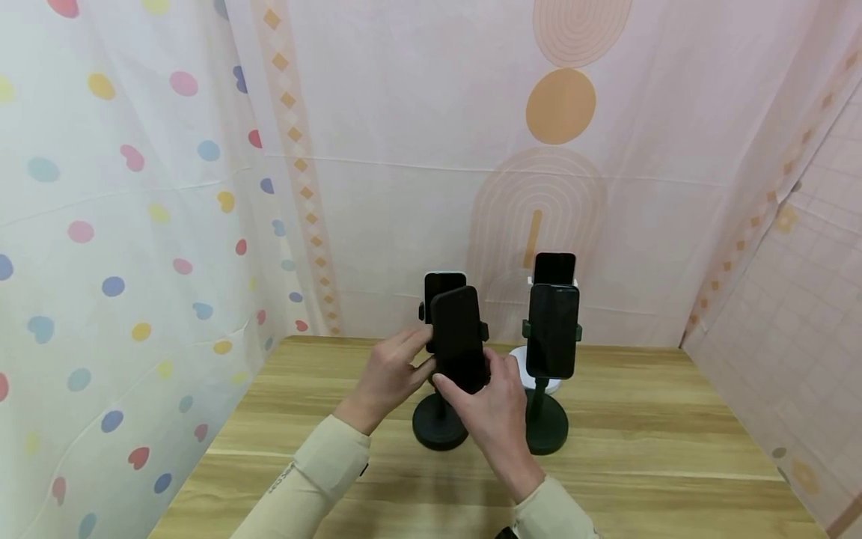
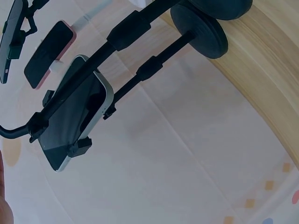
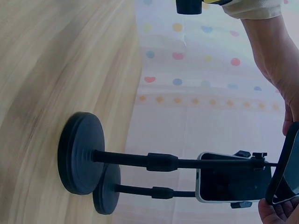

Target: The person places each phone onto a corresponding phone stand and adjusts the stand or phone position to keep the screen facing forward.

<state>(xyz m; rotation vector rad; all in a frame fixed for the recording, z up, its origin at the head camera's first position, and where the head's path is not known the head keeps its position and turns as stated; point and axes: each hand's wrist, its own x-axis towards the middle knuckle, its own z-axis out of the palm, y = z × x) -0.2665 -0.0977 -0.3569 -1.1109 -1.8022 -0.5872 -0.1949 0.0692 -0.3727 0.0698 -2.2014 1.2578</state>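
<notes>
A black smartphone [image 1: 459, 337] stands slightly tilted at the top of a black phone holder [image 1: 441, 423], with part of a side clamp showing at its right edge. My left hand [image 1: 393, 367] holds the phone's left edge with finger and thumb; whatever lies behind these fingertips is hidden. My right hand [image 1: 497, 397] grips the lower end, thumb across the bottom front corner and fingers round the right edge. In the right wrist view the phone [image 3: 285, 163] lies between both hands at the frame's edge. The left wrist view catches just a sliver of the left hand [image 2: 4, 205].
Behind stands another holder with a light-rimmed phone [image 1: 443, 284]. To the right, a dark green holder [image 1: 547, 425] carries a black phone [image 1: 552, 333], and behind it a white holder [image 1: 521, 359] carries another phone [image 1: 555, 266]. Patterned curtains [image 1: 404, 209] surround the wooden table [image 1: 646, 449].
</notes>
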